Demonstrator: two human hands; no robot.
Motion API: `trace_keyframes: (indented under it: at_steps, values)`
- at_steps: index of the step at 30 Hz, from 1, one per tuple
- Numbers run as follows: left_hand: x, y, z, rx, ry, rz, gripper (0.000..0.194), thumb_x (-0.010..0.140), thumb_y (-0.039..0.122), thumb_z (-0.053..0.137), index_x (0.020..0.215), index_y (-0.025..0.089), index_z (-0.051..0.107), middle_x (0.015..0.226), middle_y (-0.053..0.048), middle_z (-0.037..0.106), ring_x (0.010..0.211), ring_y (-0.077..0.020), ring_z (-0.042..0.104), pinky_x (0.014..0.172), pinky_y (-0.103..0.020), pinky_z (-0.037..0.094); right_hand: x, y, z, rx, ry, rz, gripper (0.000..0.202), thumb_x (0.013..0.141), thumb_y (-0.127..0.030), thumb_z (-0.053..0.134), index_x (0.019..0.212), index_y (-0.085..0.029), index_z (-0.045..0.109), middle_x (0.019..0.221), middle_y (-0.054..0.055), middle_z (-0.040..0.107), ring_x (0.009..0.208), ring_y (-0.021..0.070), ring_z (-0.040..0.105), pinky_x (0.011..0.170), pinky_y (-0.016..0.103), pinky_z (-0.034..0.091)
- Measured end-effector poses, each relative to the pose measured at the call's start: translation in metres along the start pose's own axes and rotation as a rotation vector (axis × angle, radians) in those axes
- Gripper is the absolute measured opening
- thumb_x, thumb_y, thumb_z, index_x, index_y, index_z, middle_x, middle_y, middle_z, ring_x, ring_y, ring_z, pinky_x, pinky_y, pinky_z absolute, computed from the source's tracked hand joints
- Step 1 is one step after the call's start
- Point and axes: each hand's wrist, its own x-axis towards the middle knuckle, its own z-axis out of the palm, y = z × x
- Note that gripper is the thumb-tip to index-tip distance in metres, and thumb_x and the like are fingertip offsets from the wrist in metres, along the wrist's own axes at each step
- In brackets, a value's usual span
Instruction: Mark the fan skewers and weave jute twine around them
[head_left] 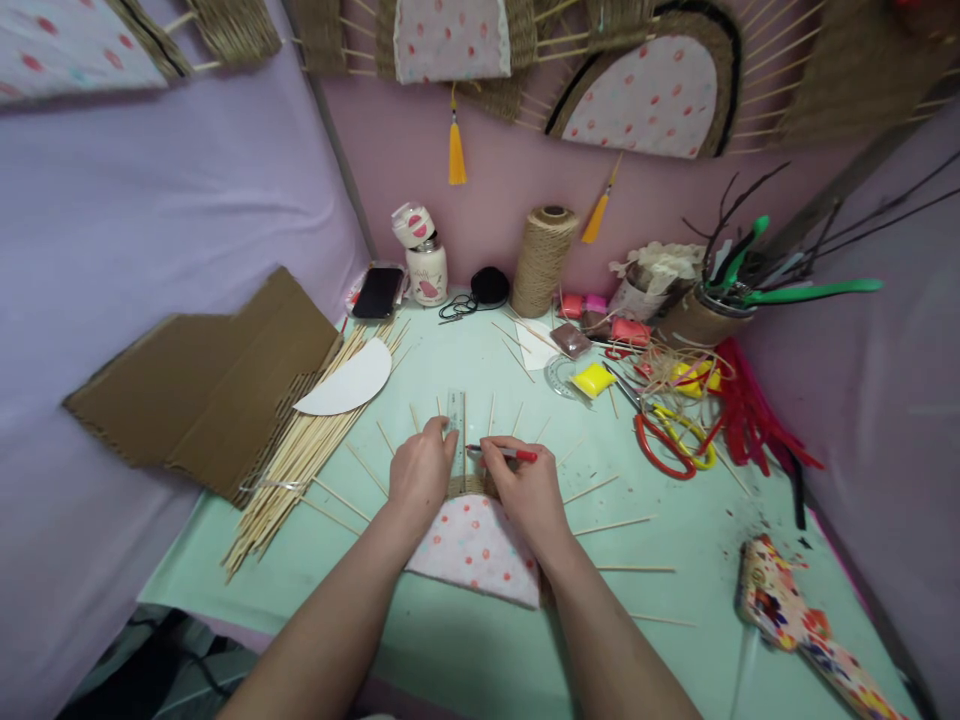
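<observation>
Head view: a spotted half-round panel (480, 548) lies on the surface (450, 630) near its front edge; the left hand (421, 470) pinches a ruler (454, 408), the right hand (525, 490) a red pen (523, 455). Bundled sticks (296, 480) flank it left, scissors (642, 440) right.

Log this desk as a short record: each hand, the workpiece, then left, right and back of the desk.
left hand: on clear ruler
right hand: holding red pen
workpiece: dotted half-round, sticks fanned around its curve
left: cardboard, stick bundle, white half-disc
right: red scissors, patterned tool
back: phone, twine spool
</observation>
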Motion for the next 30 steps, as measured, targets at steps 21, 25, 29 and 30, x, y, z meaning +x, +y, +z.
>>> trace_keyframes:
  at_steps: [21,25,29,30]
  values:
    - [-0.003,-0.005,-0.012,-0.225,0.119,-0.011,0.033,0.091,0.034,0.044,0.118,0.019,0.058,0.082,-0.007,0.073,0.089,-0.0236,0.067,0.075,-0.030,0.045,0.000,-0.002,-0.006,0.041,0.106,0.025,0.028,0.083,-0.038,0.051,0.080,-0.020,0.071,0.073,0.004,0.074,0.072,0.0192,0.067,0.068,0.029,0.048]
    - [-0.008,-0.013,-0.028,-0.213,0.174,-0.057,0.036,0.091,0.038,0.043,0.117,0.019,0.059,0.078,-0.006,0.071,0.083,-0.0232,0.066,0.072,-0.029,0.044,-0.002,-0.002,-0.006,0.065,0.119,0.044,0.026,0.083,-0.038,0.052,0.078,-0.020,0.071,0.070,0.003,0.073,0.068,0.0194,0.067,0.068,0.030,0.048]
    - [-0.013,-0.024,-0.031,-0.190,0.185,-0.105,0.036,0.091,0.038,0.043,0.117,0.019,0.058,0.077,-0.006,0.071,0.080,-0.0230,0.066,0.069,-0.029,0.043,-0.004,-0.004,-0.005,0.066,0.095,0.038,0.024,0.083,-0.038,0.053,0.080,-0.021,0.070,0.068,0.002,0.073,0.064,0.0183,0.066,0.068,0.030,0.048]
    - [-0.013,-0.027,-0.030,-0.188,0.183,-0.116,0.035,0.091,0.038,0.043,0.117,0.019,0.058,0.076,-0.006,0.070,0.080,-0.0231,0.066,0.068,-0.029,0.042,-0.005,-0.005,-0.005,0.063,0.088,0.032,0.024,0.083,-0.037,0.053,0.080,-0.021,0.070,0.069,0.002,0.073,0.065,0.0184,0.066,0.069,0.030,0.048]
